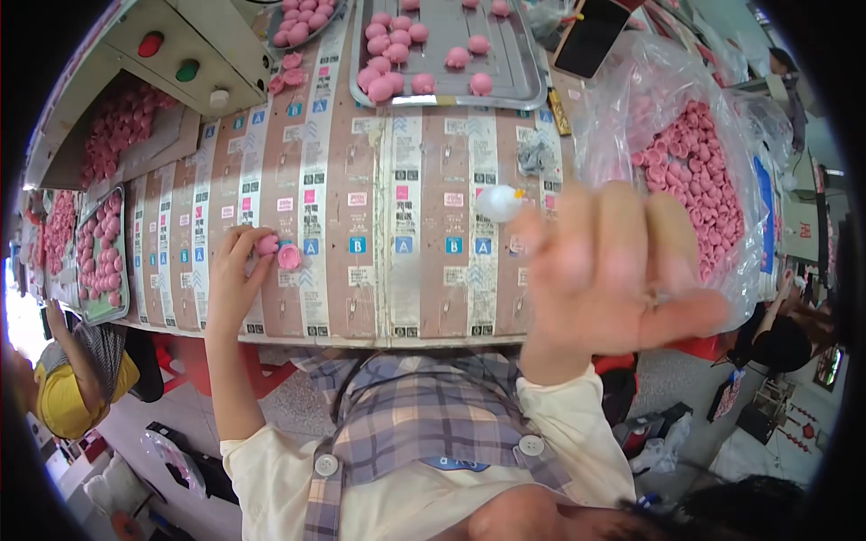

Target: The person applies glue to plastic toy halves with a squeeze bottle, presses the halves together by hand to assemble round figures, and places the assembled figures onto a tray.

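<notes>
My left hand (236,275) is near the table's left side, its thumb and fingers closed on a small pink plastic piece (268,243). Right beside those fingertips, a round pink cup-like piece (289,257) lies on the table with its hollow facing up. My right hand (613,270) is raised over the table's right side, large and somewhat blurred, fingers stretched out and one digit pointing right. Nothing shows in it. Just left of its fingers is a small white bottle (497,205) with an orange tip, partly overlapped by the hand in this view.
A metal tray (433,77) of round pink pieces stands at the back. A clear plastic bag (609,117) of pink cups lies right, below a dark phone (591,38). A machine housing (194,54) with red and green buttons stands left. A person in yellow sits far left.
</notes>
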Demonstrator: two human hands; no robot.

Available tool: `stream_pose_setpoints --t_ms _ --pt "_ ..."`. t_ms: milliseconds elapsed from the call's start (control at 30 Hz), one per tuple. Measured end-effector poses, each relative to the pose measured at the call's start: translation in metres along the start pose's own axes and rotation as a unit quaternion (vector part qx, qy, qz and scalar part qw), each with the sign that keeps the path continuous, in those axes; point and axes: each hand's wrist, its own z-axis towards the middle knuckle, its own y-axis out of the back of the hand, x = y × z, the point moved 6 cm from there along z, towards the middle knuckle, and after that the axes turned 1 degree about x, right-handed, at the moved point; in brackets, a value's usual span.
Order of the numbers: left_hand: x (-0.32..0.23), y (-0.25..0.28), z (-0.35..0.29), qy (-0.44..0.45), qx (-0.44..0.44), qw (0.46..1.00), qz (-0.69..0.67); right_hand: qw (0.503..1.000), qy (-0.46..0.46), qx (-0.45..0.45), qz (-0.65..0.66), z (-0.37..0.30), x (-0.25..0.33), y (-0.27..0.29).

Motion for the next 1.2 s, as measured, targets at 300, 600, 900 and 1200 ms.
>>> stream_pose_setpoints --t_ms 300,600,900,1200 --pt "-0.028 -0.034 0.013 0.058 -0.032 0.824 -0.563 0.668 -0.227 -0.200 -0.680 -0.107 -0.002 0.121" --pt "-0.120 -0.138 0.016 0.172 0.170 0.459 -0.855 0.803 -0.220 -0.278 -0.479 -0.100 -0.008 0.097" --pt "-0.126 -0.136 0.012 0.186 0.189 0.447 -0.855 0.752 -0.079 -0.243 -0.607 -0.092 0.020 0.055" --pt "-0.121 -0.136 0.009 0.207 0.180 0.451 -0.850 0.804 0.023 -0.378 -0.459 -0.096 0.013 0.068"
